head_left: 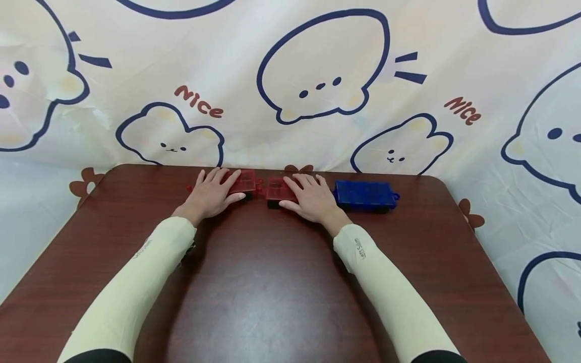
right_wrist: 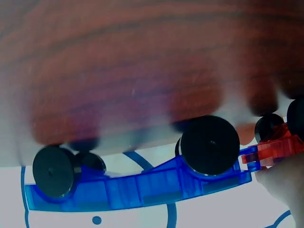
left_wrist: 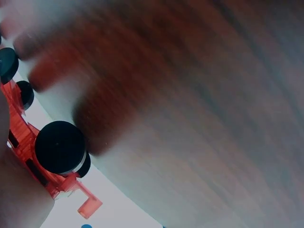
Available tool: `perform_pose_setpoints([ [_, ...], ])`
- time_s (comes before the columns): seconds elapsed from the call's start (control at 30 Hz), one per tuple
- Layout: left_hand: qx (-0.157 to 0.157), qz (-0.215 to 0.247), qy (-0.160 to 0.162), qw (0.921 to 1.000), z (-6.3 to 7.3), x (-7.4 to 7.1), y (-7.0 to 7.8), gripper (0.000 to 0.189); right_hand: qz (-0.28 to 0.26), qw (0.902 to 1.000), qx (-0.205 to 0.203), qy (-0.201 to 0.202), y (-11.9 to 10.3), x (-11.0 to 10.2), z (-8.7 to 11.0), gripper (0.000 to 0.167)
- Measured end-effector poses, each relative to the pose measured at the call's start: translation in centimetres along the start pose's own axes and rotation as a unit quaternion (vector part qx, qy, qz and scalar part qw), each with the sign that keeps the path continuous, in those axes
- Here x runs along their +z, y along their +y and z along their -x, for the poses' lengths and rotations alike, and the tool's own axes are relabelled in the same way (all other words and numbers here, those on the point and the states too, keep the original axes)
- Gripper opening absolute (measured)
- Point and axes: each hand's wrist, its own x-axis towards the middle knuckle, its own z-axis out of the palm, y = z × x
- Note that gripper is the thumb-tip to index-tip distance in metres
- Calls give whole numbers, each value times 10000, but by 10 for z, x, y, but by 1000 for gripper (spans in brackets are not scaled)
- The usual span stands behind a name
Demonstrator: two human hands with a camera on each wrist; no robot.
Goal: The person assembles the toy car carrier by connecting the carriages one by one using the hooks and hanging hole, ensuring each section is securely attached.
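Observation:
Two translucent red toy train cars with black wheels stand in a row near the table's far edge. My left hand (head_left: pixel 210 196) rests over the left red car (head_left: pixel 245 182), fingers extended across its top and thumb along its near side. Over the other red car (head_left: pixel 278 190) lies my right hand (head_left: pixel 313 199), fingers likewise extended, thumb at the near side. A blue toy train car (head_left: pixel 365 195) stands just right of that hand; in the right wrist view its coupling (right_wrist: pixel 251 159) meets the red one. Much of both red cars is hidden under the hands.
The dark brown wooden table (head_left: pixel 268 302) reflects light in its middle. Directly behind it hangs a white cloth (head_left: pixel 245 65) printed with blue-outlined cartoon faces. At the left red car's outer end, a red hook (left_wrist: pixel 89 206) sticks out in the left wrist view.

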Motion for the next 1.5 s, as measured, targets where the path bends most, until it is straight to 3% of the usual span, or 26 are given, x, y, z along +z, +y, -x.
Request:
perform_pose_setpoints([
  [0.73,237,458,51,9987,10,-2,-11,77,11,9999,-66,86,1,2,0,84],
  [1.5,270,364,14,9990,13,-1,-7,77,15,9999,-37,106,1,-1,2,84],
])
